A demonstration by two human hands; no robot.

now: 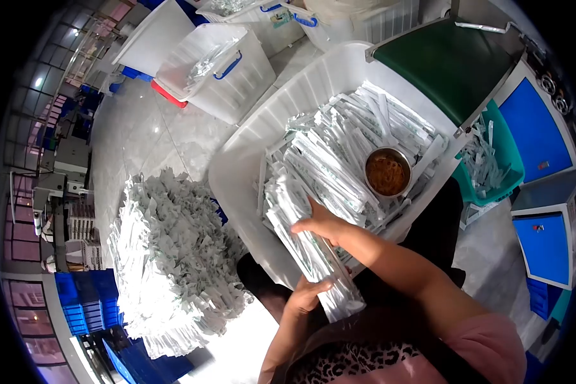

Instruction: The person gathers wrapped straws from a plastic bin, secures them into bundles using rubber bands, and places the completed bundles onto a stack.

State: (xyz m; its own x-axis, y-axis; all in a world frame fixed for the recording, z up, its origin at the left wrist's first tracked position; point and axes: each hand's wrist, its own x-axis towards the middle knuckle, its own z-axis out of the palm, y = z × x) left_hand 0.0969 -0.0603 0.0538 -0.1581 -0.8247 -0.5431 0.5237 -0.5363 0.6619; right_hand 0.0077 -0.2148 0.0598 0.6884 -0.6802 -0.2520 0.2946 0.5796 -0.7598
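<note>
Far left: big heap of white strips (179, 269) | next: white tub (233, 169) with more inside | over its near edge: long white bundle (317, 259) | in left hand (309, 296): fingers curled round low end | in right hand (327, 226): thumb pressed on top, higher up, other fingers partly hidden | farther right: metal cup (388, 171) in tub

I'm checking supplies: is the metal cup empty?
Not empty: brown contents show inside the cup; exactly what they are, I cannot tell.
</note>
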